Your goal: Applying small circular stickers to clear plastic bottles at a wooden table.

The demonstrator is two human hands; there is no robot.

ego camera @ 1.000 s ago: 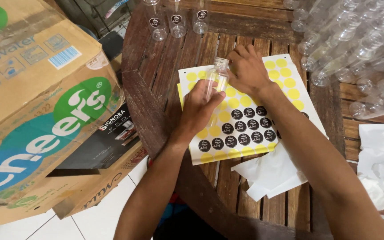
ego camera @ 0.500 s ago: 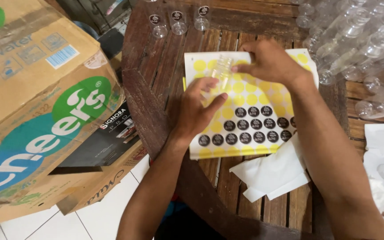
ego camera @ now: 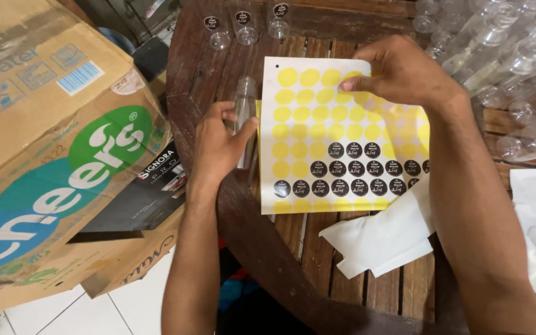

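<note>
**What you can count**

Two hands: left (ego camera: 218, 146), right (ego camera: 398, 74). One clear tube (ego camera: 244, 108) in the left hand. Three small tubes (ego camera: 246, 28) stand far off. One sticker sheet (ego camera: 342, 136). Two boxes (ego camera: 51, 155) on the left. The clear bottles (ego camera: 510, 56) on the right are too many to count.

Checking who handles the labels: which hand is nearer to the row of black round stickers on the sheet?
Right. The right hand rests on the sticker sheet just above the black stickers; the left hand holds a clear bottle off the sheet's left edge.
</note>
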